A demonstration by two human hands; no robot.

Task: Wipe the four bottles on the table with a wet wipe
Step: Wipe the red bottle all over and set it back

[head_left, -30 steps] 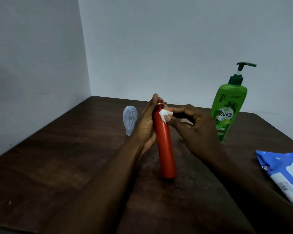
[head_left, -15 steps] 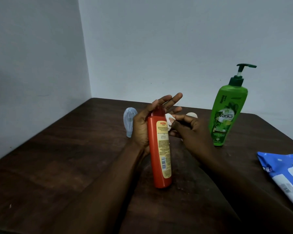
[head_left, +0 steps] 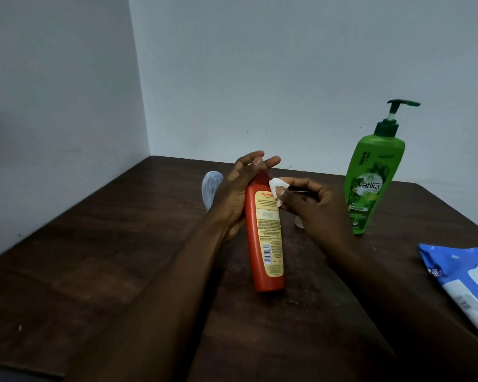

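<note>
Dim, soft light — wide-angle edge distortion

Dark wooden table [head_left: 94,244] set into a pale, bare-walled corner [head_left: 138,78].

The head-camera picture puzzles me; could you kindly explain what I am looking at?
There is no machine here. A camera worn on a person's head looks forward and down at their own bare hands. The left hand holds a tilted red bottle over a dark wooden table. The right hand pinches a white wet wipe against the bottle's upper part. A green pump bottle stands on the table, a pale translucent bottle sits behind the left hand, and a blue wipes pack lies at the right.
</note>
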